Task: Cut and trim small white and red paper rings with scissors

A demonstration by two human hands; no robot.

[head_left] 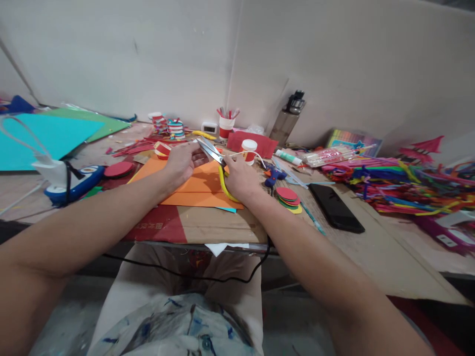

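Observation:
My right hand is closed on yellow-handled scissors, whose steel blades point up and left toward my left hand. My left hand has its fingers curled, pinching a small red and white paper ring near the blade tips. Both hands hover over orange paper sheets lying on a cardboard-covered table. A thin pale strip runs from the scissors toward a small red and white roll just behind my right hand.
A stack of coloured paper discs, a blue glue gun and a black phone lie to the right. Coloured strips pile at far right. A cup of tools, a bottle, and cyan and green sheets sit behind and left.

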